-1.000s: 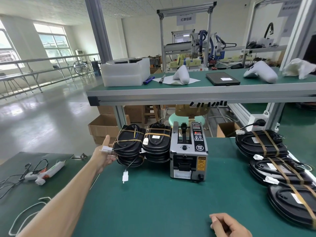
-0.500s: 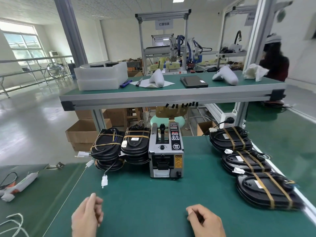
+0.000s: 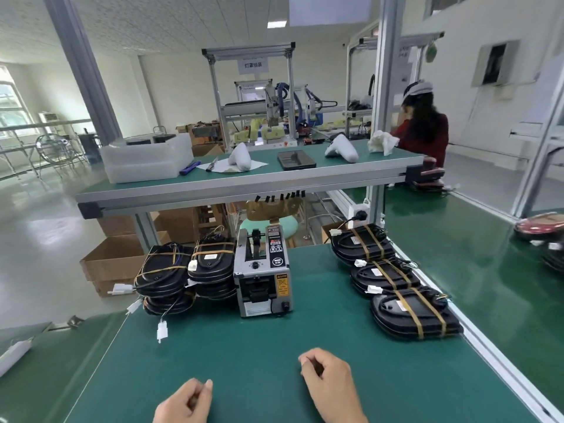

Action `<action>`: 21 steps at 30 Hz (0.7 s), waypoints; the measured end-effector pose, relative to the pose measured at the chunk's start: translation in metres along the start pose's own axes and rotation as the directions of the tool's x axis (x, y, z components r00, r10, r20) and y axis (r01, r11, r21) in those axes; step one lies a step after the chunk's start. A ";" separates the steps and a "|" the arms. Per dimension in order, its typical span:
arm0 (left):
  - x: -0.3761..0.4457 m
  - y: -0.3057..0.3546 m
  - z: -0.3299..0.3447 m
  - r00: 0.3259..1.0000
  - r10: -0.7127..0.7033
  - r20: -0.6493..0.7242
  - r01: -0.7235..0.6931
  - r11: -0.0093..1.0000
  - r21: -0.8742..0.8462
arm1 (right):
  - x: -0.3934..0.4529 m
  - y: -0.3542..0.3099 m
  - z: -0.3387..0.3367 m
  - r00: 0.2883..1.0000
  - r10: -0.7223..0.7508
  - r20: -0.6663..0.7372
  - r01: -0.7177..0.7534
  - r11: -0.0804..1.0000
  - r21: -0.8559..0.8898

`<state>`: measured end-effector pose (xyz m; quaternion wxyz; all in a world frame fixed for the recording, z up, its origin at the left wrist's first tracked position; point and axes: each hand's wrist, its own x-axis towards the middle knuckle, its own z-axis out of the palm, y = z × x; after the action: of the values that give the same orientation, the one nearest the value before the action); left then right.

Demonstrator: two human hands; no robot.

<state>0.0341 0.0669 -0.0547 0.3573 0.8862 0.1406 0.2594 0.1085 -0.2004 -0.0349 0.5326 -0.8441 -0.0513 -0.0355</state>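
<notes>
green anti-static matting (image 3: pixel 274 346) covers the assembly bench where a worker's two bare hands rest ahead of stock waiting to be handled. black oval plastic shells, wound with their own black cable and strapped with tan tape, stand in two stacks (image 3: pixel 161 276) at the mat's left rear and in a row of three along its right edge. the nearest bundle (image 3: pixel 396 319) lies well apart from the right hand.

each bundle looks rigid and fairly light, with a smooth, possibly slippery curve. the surest hold is probably across the narrow sides under the rim, not by the tape bands or loose cable.

an open brown cardboard carton (image 3: pixel 106 270) on the floor beyond the bench shows no contents from this angle. what the translucent white plastic box (image 3: pixel 146 161) on the upper shelf holds cannot be made out.

a grey metal tape dispenser (image 3: pixel 262 270), boxy and likely heavy, stands just beside the inner stack and is best gripped by both flanks. a small white plastic connector (image 3: pixel 162 331) trails from the outer stack on thin wire and is apt to snag.

the left hand (image 3: pixel 183 401) and right hand (image 3: pixel 329 383) lie apart, knuckles up, fingers loosely curled, gripping nothing.
</notes>
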 end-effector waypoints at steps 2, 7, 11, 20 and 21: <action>0.000 -0.003 -0.001 0.997 -0.071 0.011 0.071 0.998 0.003 | -0.004 0.000 -0.002 1.000 -0.023 0.012 0.024 1.000 -0.016; -0.001 0.001 -0.003 0.985 -0.172 0.008 0.172 0.985 -0.001 | -0.010 -0.003 -0.007 0.999 -0.031 0.033 0.030 0.999 0.017; 0.000 0.007 -0.006 0.981 -0.192 0.014 0.192 0.981 -0.034 | -0.018 -0.002 -0.011 0.999 0.050 0.022 -0.052 0.994 0.097; 0.001 0.012 -0.009 0.974 -0.225 0.005 0.225 0.971 -0.077 | 0.015 0.018 -0.086 0.703 0.711 0.012 -0.314 0.296 0.902; 0.000 0.013 -0.010 0.975 -0.221 0.007 0.221 0.973 -0.075 | 0.023 0.020 -0.096 0.685 0.727 0.050 -0.314 0.233 0.920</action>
<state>0.0299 0.0631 -0.0391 0.4168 0.8508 0.2286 0.2239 0.1332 -0.2942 -0.0088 0.8622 -0.3766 0.3387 0.0134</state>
